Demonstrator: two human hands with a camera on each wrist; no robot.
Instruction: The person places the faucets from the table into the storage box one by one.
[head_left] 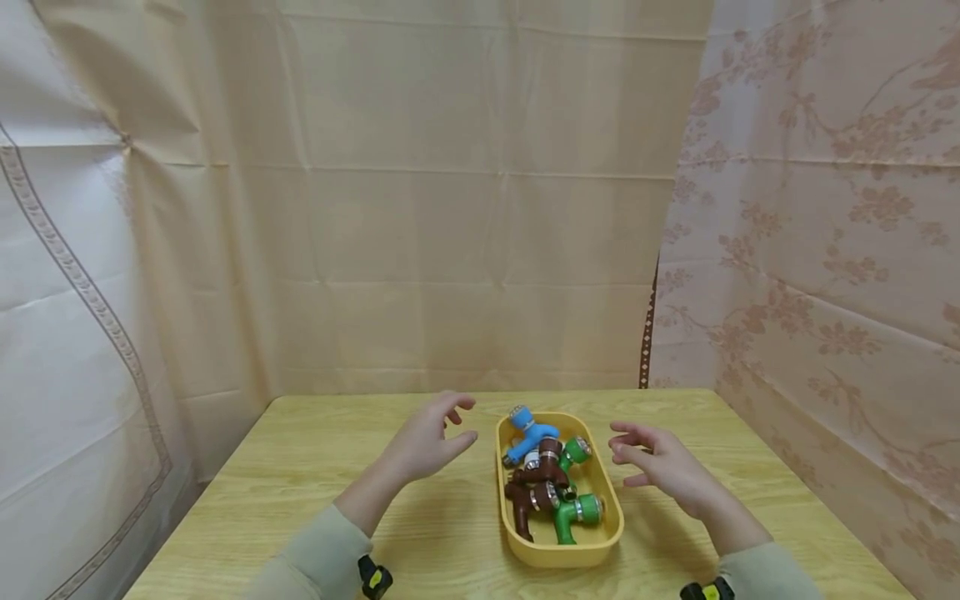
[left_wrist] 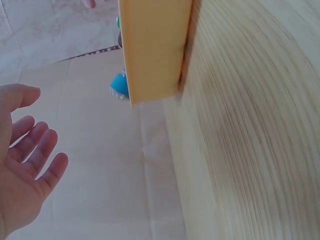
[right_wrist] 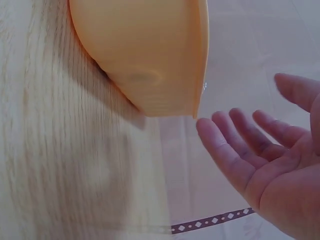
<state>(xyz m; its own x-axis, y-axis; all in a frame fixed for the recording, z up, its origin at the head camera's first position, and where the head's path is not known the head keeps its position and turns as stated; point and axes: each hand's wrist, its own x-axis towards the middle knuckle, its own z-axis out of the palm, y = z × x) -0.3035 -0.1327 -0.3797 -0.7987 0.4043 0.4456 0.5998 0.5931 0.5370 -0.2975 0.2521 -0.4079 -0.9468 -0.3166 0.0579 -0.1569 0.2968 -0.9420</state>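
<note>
A yellow oblong basin (head_left: 561,557) stands on the table, holding several plastic taps in a loose pile. At its far end lies a blue tap (head_left: 534,435); two brown taps are in the middle, the nearer brown tap (head_left: 522,500) by the left wall. One green tap (head_left: 577,510) rests at the near right and another green tap (head_left: 576,450) farther back. My left hand (head_left: 431,442) hovers left of the basin, fingers loosely bent and holding nothing. On the opposite side my right hand (head_left: 663,467) hangs in the air, fingers relaxed, apart from the basin wall.
The wooden table (head_left: 322,467) has its far edge against a beige curtain (head_left: 465,208). A floral curtain (head_left: 840,250) hangs along the right side and a pale curtain (head_left: 60,333) along the left. Each wrist wears a black strap.
</note>
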